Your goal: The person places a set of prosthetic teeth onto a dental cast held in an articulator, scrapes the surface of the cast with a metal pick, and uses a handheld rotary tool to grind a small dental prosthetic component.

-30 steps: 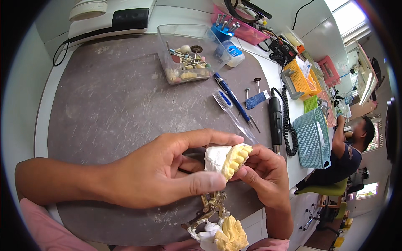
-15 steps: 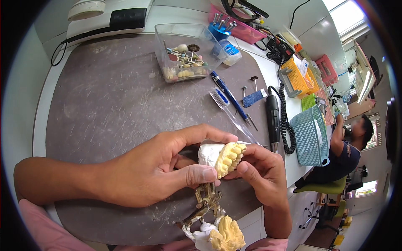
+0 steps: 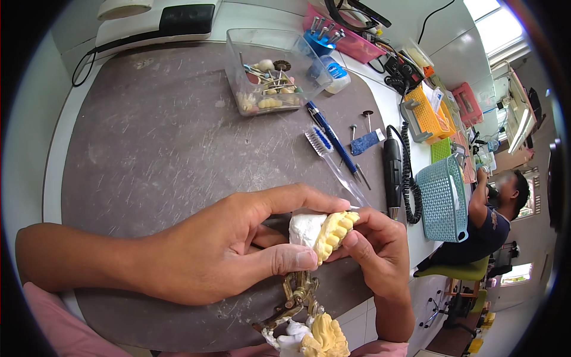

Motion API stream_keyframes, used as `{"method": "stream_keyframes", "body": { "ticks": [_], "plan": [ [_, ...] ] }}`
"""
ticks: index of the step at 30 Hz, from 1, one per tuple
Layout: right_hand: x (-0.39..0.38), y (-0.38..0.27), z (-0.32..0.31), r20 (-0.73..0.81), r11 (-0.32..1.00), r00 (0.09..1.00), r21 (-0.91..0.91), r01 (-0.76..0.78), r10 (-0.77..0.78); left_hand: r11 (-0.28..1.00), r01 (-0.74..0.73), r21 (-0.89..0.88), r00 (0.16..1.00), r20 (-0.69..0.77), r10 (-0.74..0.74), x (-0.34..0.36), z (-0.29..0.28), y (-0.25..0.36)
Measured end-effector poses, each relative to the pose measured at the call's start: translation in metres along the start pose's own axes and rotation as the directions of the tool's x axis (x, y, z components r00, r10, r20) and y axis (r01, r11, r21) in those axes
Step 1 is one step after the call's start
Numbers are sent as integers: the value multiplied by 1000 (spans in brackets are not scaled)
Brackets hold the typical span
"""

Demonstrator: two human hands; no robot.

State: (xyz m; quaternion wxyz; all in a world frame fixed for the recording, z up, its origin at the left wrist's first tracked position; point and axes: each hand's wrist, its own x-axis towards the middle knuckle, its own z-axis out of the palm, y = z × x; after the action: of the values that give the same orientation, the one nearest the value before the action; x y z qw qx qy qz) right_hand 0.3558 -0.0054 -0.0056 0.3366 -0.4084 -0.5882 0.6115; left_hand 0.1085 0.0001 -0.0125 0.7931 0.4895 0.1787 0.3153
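Head; both hands [image 3: 229,247] [image 3: 380,256] half-closed on chalky white-yellow toothed cast [image 3: 333,235]; hinged brassy frame [image 3: 301,288] below; scratched brown mat [image 3: 148,149].

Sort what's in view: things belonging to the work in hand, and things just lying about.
Seemingly in the work:
teeth model, held by the left hand and right hand
metal hinge
second teeth model

Seemingly just lying about:
toothbrush
blue pen
clear box
black hand drill
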Motion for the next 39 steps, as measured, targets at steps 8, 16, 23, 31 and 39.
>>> {"method": "stream_keyframes", "body": {
  "ticks": [8, 16, 23, 31, 39],
  "plan": [
    [2, -8, 2, -23, 995, 996, -46, -93, 92, 1000, 32, 0, 997, -64, -32, -1, 5, 1],
    [3, -7, 3, -20, 992, 995, -81, -100, 99, 983, 183, -30, 967, -174, -185, 0, 8, 12],
    [3, -9, 7, -33, 988, 996, -131, -82, 78, 994, 96, -60, 985, -139, -104, -3, 7, 6],
    [2, -6, 7, -48, 988, 996, -130, -86, 81, 990, 114, -82, 983, -134, -124, -2, 6, 1],
    [-1, -5, 4, 55, 996, 998, 88, 32, -37, 992, -127, -24, 974, -191, 120, -6, 7, 8]
  ]
}}
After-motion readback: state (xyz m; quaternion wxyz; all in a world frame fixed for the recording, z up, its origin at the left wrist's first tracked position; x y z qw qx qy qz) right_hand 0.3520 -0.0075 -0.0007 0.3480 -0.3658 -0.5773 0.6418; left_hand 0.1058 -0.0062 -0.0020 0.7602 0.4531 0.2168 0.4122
